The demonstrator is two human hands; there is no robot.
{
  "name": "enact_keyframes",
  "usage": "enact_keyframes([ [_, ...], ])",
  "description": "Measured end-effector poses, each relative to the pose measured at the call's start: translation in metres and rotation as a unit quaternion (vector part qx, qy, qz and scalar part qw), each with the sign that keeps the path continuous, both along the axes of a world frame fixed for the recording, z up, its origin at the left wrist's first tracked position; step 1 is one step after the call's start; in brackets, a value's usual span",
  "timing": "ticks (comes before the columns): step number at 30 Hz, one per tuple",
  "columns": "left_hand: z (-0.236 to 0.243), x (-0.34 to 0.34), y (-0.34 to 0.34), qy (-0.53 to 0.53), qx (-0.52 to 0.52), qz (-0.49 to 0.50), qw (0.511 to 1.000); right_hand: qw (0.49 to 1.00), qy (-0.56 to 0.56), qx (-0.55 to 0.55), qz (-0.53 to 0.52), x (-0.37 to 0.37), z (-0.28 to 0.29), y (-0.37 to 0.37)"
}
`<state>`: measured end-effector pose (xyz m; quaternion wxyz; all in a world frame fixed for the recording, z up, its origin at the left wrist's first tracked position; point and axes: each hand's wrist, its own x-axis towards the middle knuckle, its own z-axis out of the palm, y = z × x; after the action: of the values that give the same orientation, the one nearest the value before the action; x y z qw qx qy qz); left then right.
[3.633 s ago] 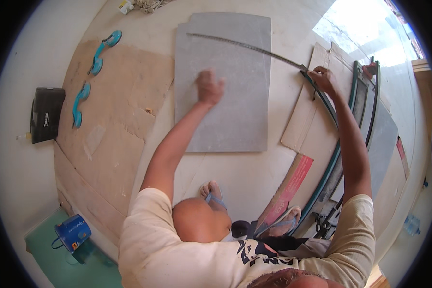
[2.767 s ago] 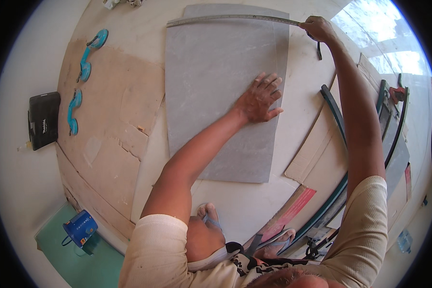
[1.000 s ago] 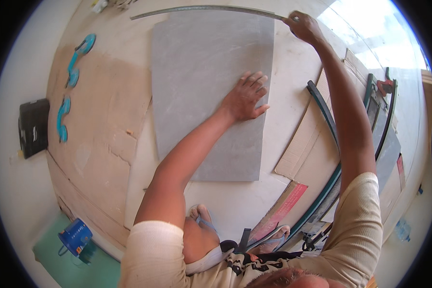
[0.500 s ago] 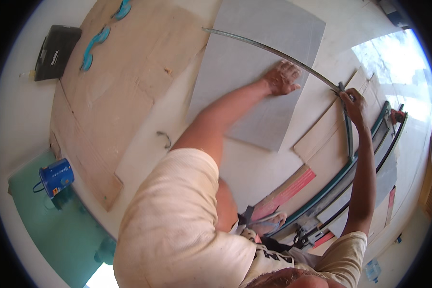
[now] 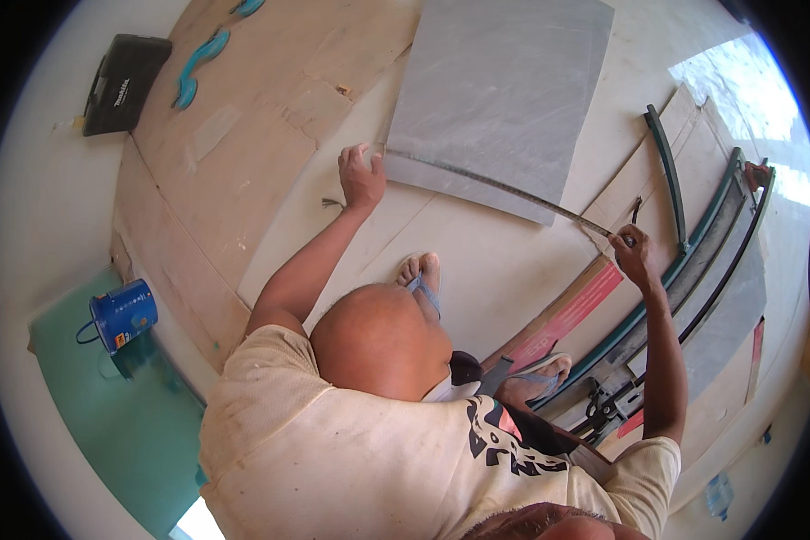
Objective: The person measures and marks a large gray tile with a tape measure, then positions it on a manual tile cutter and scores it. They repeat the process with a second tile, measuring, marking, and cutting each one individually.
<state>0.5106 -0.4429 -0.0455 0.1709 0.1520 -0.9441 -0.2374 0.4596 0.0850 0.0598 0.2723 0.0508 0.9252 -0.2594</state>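
A large grey tile [image 5: 504, 81] lies on the floor in front of me. The blade of a tape measure [image 5: 504, 186] stretches across its near part, slanting down to the right. At the tile's near left corner, my left hand [image 5: 362, 183] has its fingers curled at the blade's free end. Past the right edge of the tile, my right hand [image 5: 636, 256] is closed around the tape measure's body, mostly hidden by the fingers. A thin dark stick [image 5: 636, 211], too small to identify, shows beside that hand.
A rail tile cutter [image 5: 693, 279] lies at right, its dark green bar [image 5: 666, 171] beyond my hand. Pink-edged cardboard [image 5: 567, 310] is near my sandalled foot [image 5: 535, 382]. Leftward are cardboard sheets [image 5: 270, 117], a teal suction lifter [image 5: 198, 67], a black case [image 5: 128, 85] and a blue bucket [image 5: 124, 315].
My left hand has moved off the tile's middle to its near left corner. The tape blade has come nearer to me, and my right hand has moved nearer with it.
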Motion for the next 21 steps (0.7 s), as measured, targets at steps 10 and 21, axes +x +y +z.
enact_keyframes([
  [10, -0.016, 0.019, 0.000, -0.069, 0.140, 0.030, 0.987, 0.989, 0.117, -0.009, 0.093, 0.008, -0.043, 0.016],
  [21, -0.008, 0.013, 0.001, -0.115, 0.141, 0.058, 0.982, 0.993, 0.091, 0.058, 0.047, 0.008, -0.041, -0.004],
])
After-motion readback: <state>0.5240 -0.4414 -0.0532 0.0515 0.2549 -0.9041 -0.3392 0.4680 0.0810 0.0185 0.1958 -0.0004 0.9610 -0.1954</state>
